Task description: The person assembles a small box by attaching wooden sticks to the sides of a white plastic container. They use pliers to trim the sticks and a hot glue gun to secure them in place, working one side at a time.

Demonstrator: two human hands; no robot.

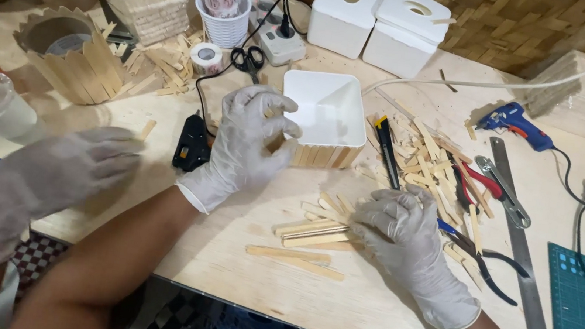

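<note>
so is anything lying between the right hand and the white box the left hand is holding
Only loose wooden sticks lie on the table in the gap between the right hand and the white box. They lie flat and low. The left hand grips the box's near left corner. Nothing taller stands between.

Matt wooden sticks (314, 230), glossy white plastic box (329, 109), smooth plywood table (335, 304).

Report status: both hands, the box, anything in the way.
Left hand pinching a stick against the white box. Right hand on loose sticks. Another person's gloved hand at left, apart.
</note>
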